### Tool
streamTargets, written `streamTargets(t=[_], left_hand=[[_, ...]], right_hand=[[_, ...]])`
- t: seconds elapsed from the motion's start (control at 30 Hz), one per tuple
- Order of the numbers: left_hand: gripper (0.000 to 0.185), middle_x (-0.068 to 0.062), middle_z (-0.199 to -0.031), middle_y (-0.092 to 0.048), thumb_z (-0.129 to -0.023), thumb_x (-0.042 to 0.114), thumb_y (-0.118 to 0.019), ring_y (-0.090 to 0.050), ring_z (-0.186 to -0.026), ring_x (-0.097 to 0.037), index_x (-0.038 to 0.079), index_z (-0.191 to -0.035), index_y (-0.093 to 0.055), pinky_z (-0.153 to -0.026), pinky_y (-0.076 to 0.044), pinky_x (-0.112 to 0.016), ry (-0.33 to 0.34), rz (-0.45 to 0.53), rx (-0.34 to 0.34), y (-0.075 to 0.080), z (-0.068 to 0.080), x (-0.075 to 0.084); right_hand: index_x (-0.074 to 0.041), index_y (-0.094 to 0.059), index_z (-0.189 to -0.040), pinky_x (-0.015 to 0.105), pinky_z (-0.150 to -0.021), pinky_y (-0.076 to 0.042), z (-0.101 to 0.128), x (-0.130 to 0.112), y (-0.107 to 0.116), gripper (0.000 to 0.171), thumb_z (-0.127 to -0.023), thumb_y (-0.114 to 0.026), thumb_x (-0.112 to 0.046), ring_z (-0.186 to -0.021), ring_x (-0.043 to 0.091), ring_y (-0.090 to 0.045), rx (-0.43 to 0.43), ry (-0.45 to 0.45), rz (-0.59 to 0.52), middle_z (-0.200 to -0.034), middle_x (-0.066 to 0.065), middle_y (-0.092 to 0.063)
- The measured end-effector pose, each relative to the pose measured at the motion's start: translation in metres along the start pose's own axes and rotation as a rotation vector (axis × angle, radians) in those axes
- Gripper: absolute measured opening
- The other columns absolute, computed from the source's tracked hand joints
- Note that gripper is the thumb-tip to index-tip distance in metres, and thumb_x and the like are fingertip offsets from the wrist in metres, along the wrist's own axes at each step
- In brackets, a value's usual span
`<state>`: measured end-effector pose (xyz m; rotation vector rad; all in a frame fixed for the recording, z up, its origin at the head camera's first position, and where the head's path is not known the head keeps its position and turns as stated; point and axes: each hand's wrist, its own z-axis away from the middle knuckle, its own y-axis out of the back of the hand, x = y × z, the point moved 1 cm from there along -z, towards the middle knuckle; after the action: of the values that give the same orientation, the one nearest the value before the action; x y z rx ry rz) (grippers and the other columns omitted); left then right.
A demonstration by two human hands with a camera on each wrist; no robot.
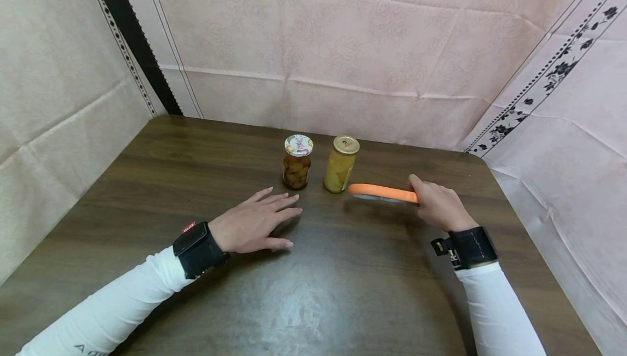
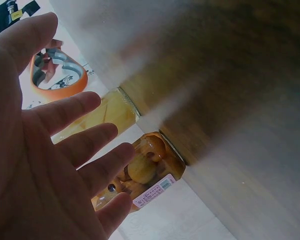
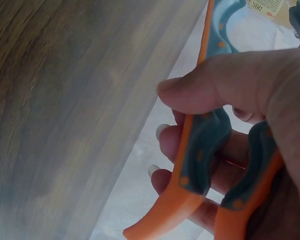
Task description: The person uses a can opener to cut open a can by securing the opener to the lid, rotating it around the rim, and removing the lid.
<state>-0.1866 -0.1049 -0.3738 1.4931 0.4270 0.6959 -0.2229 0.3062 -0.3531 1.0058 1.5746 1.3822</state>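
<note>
Opener (image 1: 383,192) in right hand (image 1: 441,207)

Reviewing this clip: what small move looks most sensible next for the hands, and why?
Probably the left hand should close around one jar. It lies flat and open on the table, just short of the brown-filled jar, gripping nothing. The right hand already grips the orange jar opener, its tip beside the yellow jar. Both lids are on.

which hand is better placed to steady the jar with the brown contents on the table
The left hand. It lies open and flat on the table, fingertips just short of the brown-filled jar. The right hand grips the orange jar opener, which sits beyond the yellow-filled jar.
</note>
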Motion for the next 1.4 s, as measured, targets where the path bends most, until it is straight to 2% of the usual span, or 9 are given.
streamTargets(t=[0.33,0.6,0.87,1.07,1.2,1.4], left_hand=[[0.074,-0.008,-0.167,-0.029,-0.098,0.062,-0.053,-0.029,-0.154,-0.027,0.017,-0.156,-0.041,-0.128,-0.013,-0.054,-0.003,0.000,-0.001,-0.001,0.000,-0.001],[0.074,-0.008,-0.167,-0.029,-0.098,0.062,-0.052,-0.029,-0.154,-0.027,0.017,-0.156,-0.041,-0.128,-0.014,-0.054,-0.003,0.001,0.000,-0.001,0.000,-0.002],[0.074,-0.008,-0.167,-0.029,-0.098,0.062,-0.054,-0.028,-0.154,-0.027,0.018,-0.156,-0.041,-0.128,-0.014,-0.054,0.017,-0.002,0.009,-0.001,-0.001,-0.003],[0.075,-0.009,-0.167,-0.028,-0.098,0.062,-0.054,-0.030,-0.154,-0.027,0.018,-0.156,-0.040,-0.126,-0.020,-0.055,0.025,-0.009,0.022,-0.002,-0.001,-0.005],[0.074,-0.009,-0.167,-0.029,-0.098,0.062,-0.054,-0.033,-0.152,-0.029,0.018,-0.156,-0.040,-0.123,-0.026,-0.056,0.026,0.024,0.037,-0.004,-0.002,-0.007],[0.072,-0.007,-0.166,-0.031,-0.098,0.059,-0.056,-0.037,-0.150,-0.030,0.019,-0.156,-0.041,-0.122,-0.028,-0.057,0.050,0.119,0.051,-0.005,-0.005,-0.013]], right_hand=[[-0.009,-0.053,-0.104,0.042,-0.058,-0.049,-0.002,-0.001,-0.002,0.034,-0.080,-0.073,0.005,-0.069,0.021,-0.059,0.003,0.006,0.008,-0.082,0.008,-0.066],[-0.004,-0.063,-0.103,0.048,-0.065,-0.054,-0.002,-0.005,-0.004,0.026,-0.081,-0.074,0.003,-0.077,0.024,-0.062,0.051,0.014,0.041,-0.087,0.010,-0.067],[-0.001,-0.068,-0.103,0.045,-0.069,-0.050,-0.003,-0.009,-0.005,0.023,-0.080,-0.072,0.003,-0.080,0.027,-0.055,0.056,0.026,0.079,-0.088,0.011,-0.061],[-0.001,-0.066,-0.100,0.044,-0.070,-0.047,-0.002,-0.009,-0.007,0.025,-0.077,-0.071,0.006,-0.085,0.030,-0.055,0.132,0.050,0.103,-0.090,0.011,-0.059],[0.000,-0.064,-0.100,0.042,-0.069,-0.043,-0.002,-0.010,-0.007,0.029,-0.073,-0.071,0.008,-0.087,0.031,-0.055,0.152,0.054,0.105,-0.091,0.012,-0.058],[-0.001,-0.060,-0.103,0.039,-0.070,-0.039,-0.003,-0.012,-0.007,0.033,-0.073,-0.070,0.008,-0.088,0.029,-0.056,0.118,0.040,0.095,-0.092,0.011,-0.060]])
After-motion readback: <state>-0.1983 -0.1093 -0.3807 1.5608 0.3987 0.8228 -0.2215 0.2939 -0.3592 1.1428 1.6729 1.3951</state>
